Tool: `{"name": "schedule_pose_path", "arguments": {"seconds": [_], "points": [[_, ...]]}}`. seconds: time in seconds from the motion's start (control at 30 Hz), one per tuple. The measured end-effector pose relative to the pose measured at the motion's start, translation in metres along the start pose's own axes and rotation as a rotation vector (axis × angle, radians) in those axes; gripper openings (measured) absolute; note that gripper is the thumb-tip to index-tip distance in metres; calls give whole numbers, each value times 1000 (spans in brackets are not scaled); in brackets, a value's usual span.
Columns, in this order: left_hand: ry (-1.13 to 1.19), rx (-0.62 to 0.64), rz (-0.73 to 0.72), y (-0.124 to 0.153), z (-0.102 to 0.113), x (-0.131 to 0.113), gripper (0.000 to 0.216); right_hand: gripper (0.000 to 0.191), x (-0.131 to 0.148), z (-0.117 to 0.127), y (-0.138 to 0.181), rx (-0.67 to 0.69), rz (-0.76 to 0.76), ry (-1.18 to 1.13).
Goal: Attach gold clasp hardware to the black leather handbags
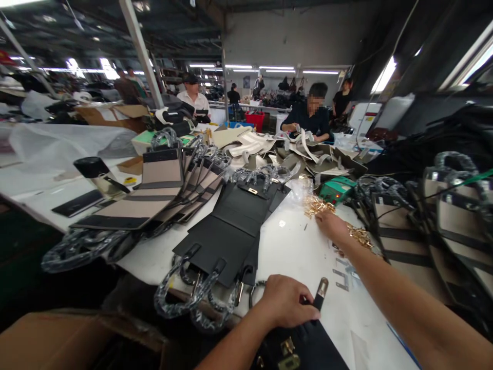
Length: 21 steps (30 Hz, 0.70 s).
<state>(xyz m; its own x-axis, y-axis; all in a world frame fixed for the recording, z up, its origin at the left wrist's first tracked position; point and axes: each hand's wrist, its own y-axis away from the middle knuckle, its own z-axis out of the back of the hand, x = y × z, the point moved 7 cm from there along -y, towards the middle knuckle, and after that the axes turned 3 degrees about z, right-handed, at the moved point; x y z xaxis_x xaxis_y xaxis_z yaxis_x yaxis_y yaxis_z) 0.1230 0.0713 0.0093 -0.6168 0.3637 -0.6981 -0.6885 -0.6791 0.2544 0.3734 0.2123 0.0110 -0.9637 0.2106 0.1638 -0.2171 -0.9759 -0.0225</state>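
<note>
My left hand (287, 300) is closed on a black strap (319, 299) with a metal plate at its tip, thumb and fingers pinching it. Under that hand lies a black bag piece (311, 344) with a gold-coloured turn-lock fitting (288, 354), partly cut off by the lower edge. My right hand (332, 226) reaches across the table to a pile of small gold-coloured metal pieces (318, 205). Its fingers are curled together at the pile's edge, and whatever lies between them is hidden. More gold pieces (360, 235) spread beside the right wrist.
Black bag panels with plastic-wrapped handles (234, 226) lie left of centre, beside stacked beige-and-black panels (162, 174). More panels (396, 231) stand at the right. A green device (337, 189) sits behind the pile. Flat metal templates (341, 280) lie nearby. A co-worker (308, 121) sits across the table.
</note>
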Motion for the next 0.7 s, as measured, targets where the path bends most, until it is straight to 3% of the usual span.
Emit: {"name": "schedule_pose_path", "arguments": {"seconds": [0.2, 0.4, 0.5, 0.6, 0.7], "points": [[-24, 22, 30, -3, -1, 1, 40, 21, -5, 6, 11, -16, 9, -66], [-56, 59, 65, -4, 2, -3, 38, 19, 3, 25, 53, -84, 72, -276], [-42, 139, 108, -6, 2, -6, 37, 25, 4, 37, 93, -153, 65, -448], [-17, 196, 114, -10, 1, -10, 37, 35, 3, 47, 150, -269, 1, -818], [-7, 228, 94, -15, -4, -10, 38, 37, 16, 43, 211, -238, -79, -1058]]}}
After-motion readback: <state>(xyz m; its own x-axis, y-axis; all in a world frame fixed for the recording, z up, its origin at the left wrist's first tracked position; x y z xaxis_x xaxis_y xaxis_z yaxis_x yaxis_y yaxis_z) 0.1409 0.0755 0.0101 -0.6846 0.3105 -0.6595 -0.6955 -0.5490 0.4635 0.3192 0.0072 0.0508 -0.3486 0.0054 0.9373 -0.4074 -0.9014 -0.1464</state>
